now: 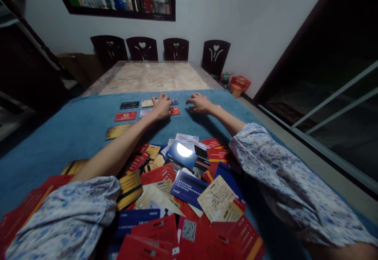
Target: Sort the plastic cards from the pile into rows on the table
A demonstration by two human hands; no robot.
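My left hand (161, 107) reaches over the laid-out cards, fingers spread and bent down; it partly covers a white card (145, 112) and a cream card (147, 103). A blue card (175, 102) and an orange-red card (175, 111) show just past its right side. Whether its fingertips touch a card cannot be made out. To the left lie a black card (129, 105), a red card (125, 116) and a gold card (118, 131). My right hand (201, 103) hovers at or just over the blue cloth, fingers apart and slightly curled, with nothing visible in them.
A large loose pile of cards (189, 187), mostly red, blue and gold, spreads beneath my forearms. Blue cloth (88, 114) covers the near part of the long table (156, 73). Several dark chairs (176, 50) stand behind it, and a red box (240, 82) is at the far right.
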